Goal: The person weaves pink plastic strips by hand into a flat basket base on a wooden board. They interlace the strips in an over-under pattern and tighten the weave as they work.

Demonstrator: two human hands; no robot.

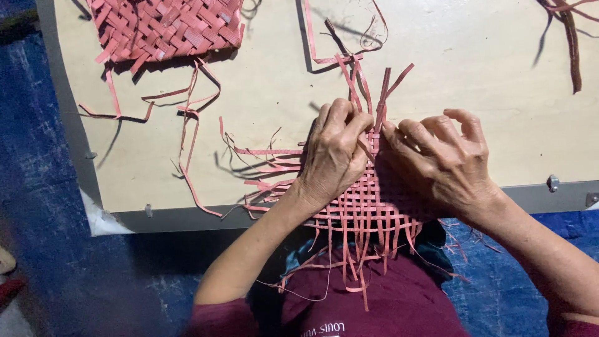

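Lap: your maroon shirt [374, 306], loose strip ends hang over it.
Weave: half-done pink strip mat [368, 206], on board's near edge, under both yr hands.
L hand [334, 153]: fingers curled, pinching 1 upright strip [382, 93] at mat top.
R hand [446, 162]: fingers bent, pressing mat, just beside L.
Board: pale worktop [274, 81], w/ scattered strips.
Far L: 1 finished woven piece [165, 28].

Both forearms reach forward, left hand [334, 153] and right hand [440, 162] close together, palms down, fingers [349, 122] curled and pinching.
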